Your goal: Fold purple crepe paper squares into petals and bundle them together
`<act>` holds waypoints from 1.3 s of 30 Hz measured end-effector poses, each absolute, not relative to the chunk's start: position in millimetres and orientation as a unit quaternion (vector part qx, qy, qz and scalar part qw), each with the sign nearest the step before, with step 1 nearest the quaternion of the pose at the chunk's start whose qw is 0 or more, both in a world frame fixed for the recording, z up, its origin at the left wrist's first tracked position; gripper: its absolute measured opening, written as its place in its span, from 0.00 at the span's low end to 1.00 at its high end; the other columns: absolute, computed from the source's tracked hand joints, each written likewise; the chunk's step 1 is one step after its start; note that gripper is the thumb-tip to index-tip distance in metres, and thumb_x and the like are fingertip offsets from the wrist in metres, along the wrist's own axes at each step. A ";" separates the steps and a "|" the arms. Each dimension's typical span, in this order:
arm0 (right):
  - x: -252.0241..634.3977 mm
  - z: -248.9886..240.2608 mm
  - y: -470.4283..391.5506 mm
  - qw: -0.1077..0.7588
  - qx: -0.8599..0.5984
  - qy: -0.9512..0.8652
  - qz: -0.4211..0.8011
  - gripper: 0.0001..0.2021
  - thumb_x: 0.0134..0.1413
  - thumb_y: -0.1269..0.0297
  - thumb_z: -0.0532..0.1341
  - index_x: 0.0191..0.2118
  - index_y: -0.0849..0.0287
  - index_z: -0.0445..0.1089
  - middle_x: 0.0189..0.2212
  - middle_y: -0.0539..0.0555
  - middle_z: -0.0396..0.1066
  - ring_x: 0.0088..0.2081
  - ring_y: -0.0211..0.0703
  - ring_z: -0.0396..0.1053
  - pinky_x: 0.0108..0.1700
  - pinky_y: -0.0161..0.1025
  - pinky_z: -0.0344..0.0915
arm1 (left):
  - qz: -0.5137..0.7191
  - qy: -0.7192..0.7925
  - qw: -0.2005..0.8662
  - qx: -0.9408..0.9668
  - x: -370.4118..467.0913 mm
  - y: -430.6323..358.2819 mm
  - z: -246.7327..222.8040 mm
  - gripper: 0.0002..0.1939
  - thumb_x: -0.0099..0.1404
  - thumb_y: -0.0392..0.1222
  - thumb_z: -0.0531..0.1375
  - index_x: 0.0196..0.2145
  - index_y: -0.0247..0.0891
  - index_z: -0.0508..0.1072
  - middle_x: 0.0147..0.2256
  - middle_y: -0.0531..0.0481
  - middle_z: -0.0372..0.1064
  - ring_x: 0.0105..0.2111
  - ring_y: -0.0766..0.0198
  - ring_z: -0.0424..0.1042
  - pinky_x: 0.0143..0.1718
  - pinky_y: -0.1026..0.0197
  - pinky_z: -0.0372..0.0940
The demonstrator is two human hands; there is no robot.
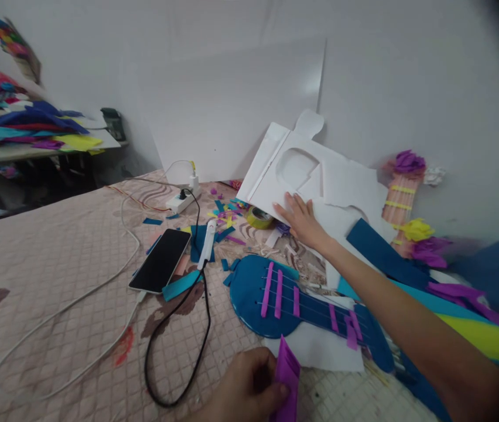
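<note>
My left hand point(249, 387) pinches a folded strip of purple paper point(287, 375) at the near edge of the view. My right hand point(302, 220) stretches forward with its fingers spread. It lies over the lower edge of a white board point(262, 181) with curved cut-outs, and I cannot tell how firmly it presses. Between my hands lies a blue toy ukulele point(249, 290) with purple strips point(296, 302) across its body and neck. White paper point(320, 346) shows beneath it. A roll of yellow tape point(259, 218) sits just left of the right hand.
A phone point(164, 258) on a white cable, a white corded tool point(207, 245) and a power strip point(183, 200) lie left. Coloured scraps point(227, 217) are scattered behind. Blue, teal and yellow sheets point(478, 334) and a paper-flower piece point(401, 202) are at right. A large white panel point(232, 111) leans on the wall.
</note>
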State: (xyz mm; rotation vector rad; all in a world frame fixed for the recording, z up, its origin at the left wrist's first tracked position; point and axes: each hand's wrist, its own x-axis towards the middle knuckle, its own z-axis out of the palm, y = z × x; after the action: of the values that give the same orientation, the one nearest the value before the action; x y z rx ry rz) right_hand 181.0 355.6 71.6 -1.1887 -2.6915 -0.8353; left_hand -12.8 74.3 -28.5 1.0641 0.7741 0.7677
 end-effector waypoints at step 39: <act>214.9 56.2 283.4 -0.002 -0.397 -0.918 -0.008 0.19 0.62 0.60 0.51 0.56 0.57 0.65 0.52 0.59 0.69 0.51 0.47 0.68 0.52 0.44 0.64 | 0.326 0.382 0.713 0.490 -11.6 70.8 -20.0 0.09 0.53 0.40 0.60 0.26 0.35 0.61 0.24 0.56 0.56 0.25 0.69 0.57 0.26 0.65 0.51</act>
State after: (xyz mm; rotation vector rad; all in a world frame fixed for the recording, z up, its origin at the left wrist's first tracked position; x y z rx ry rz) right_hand 214.9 283.4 56.2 -1.2489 -2.8877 -0.0266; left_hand -11.6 70.8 -20.0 1.0857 0.8473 0.7217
